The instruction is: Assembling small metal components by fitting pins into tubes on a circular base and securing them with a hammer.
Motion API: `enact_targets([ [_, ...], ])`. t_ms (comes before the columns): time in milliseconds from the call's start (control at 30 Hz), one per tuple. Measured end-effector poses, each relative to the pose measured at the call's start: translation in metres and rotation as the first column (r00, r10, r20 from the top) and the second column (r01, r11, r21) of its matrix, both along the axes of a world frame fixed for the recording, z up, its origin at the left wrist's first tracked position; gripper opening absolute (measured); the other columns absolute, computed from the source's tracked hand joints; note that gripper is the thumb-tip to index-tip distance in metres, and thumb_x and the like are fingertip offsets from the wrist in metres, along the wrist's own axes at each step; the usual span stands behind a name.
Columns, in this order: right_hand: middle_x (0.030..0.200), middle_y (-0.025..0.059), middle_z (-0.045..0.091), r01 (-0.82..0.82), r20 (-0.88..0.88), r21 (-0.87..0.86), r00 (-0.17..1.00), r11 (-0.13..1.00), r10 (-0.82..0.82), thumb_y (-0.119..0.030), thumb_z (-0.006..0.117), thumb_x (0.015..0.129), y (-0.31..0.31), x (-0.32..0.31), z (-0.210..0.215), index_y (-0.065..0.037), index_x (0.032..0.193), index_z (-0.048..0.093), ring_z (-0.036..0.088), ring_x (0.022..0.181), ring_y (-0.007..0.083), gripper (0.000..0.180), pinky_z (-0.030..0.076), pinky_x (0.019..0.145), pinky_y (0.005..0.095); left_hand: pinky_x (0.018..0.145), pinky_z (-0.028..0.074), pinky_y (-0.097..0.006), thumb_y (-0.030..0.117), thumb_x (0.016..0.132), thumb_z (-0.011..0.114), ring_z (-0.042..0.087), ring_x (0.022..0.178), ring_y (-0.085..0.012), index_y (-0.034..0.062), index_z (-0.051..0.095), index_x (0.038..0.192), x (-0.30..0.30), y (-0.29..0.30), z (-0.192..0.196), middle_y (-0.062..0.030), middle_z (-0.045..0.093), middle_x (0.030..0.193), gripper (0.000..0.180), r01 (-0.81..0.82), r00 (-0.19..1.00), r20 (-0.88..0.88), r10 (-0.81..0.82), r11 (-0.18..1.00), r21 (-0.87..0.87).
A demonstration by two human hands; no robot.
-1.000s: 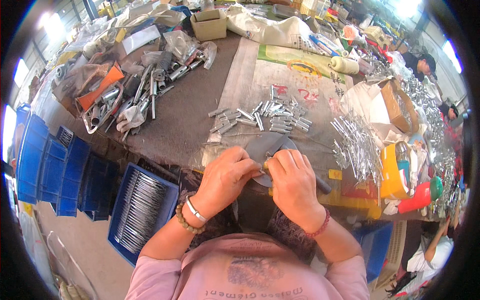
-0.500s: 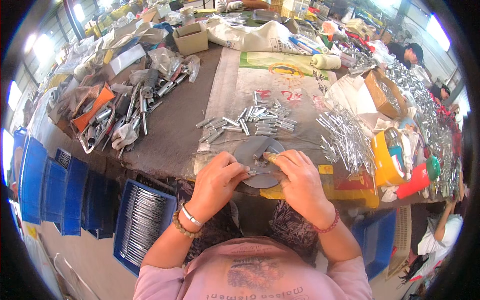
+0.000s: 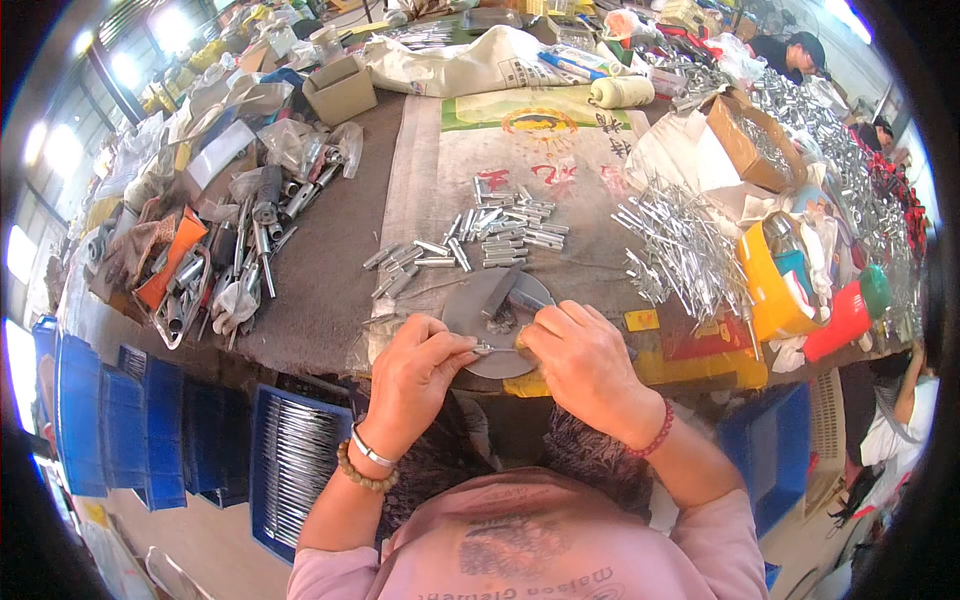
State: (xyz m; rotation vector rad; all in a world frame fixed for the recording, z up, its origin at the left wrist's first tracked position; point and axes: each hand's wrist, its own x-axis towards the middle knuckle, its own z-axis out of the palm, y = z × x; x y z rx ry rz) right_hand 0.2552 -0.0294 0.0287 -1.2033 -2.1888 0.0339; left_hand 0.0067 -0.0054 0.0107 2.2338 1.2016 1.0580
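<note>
Near the table's front edge, my left hand [image 3: 418, 372] pinches one end of a thin metal rod [image 3: 492, 349]. My right hand [image 3: 585, 362] has its fingertips closed at the rod's other end, so the piece spans between both hands. Beneath them lies a round grey plate [image 3: 462, 312] bearing a dark flat block [image 3: 490, 293] and some tiny bits too small to name. Just beyond the plate, several short silver metal tubes [image 3: 503, 234] lie in a loose pile. Right of these is a heap of long thin metal rods [image 3: 678, 248].
Tools and metal parts [image 3: 262, 215] crowd the table's left. A cardboard box [image 3: 755, 142], a yellow container [image 3: 775, 290] and a red bottle with green cap [image 3: 845, 318] stand right. A blue crate of rods [image 3: 292, 460] sits below the left edge; another blue crate [image 3: 765, 460] is below right.
The view has shifted, so the table appears slightly farther left. My hands stay over the plate, and the thin rod shows more plainly stretched between my fingertips.
</note>
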Motion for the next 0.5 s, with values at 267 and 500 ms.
enact_targets([
  [267,0.096,0.0077,0.061,-0.033,0.019,0.01,0.999,0.999,0.033,-0.007,0.07,0.089,0.0017,0.0028,0.0005,-0.008,0.094,0.068,0.064,0.096,0.0298,0.006,0.054,0.085,0.0437,0.078,0.055,-0.036,0.001,0.087,0.088,0.068,0.089,-0.0279,0.0038,0.083,0.107,-0.0005,0.0003,-0.0003,-0.0099,0.068,0.097,0.021,0.005,1.0,-0.008,-0.005,1.0,0.003],
  [500,0.094,0.007,0.06,-0.067,0.034,0.045,0.997,0.997,0.065,-0.007,0.074,0.084,0.0082,0.0032,-0.0022,-0.009,0.087,0.064,0.063,0.093,0.0285,0.011,0.054,0.083,0.0434,0.079,0.055,-0.036,0.002,0.087,0.088,0.068,0.09,-0.0281,0.0046,0.083,0.107,-0.0007,0.0003,-0.0009,-0.0096,0.068,0.097,0.021,0.0,1.0,-0.012,0.0,1.0,0.002],
])
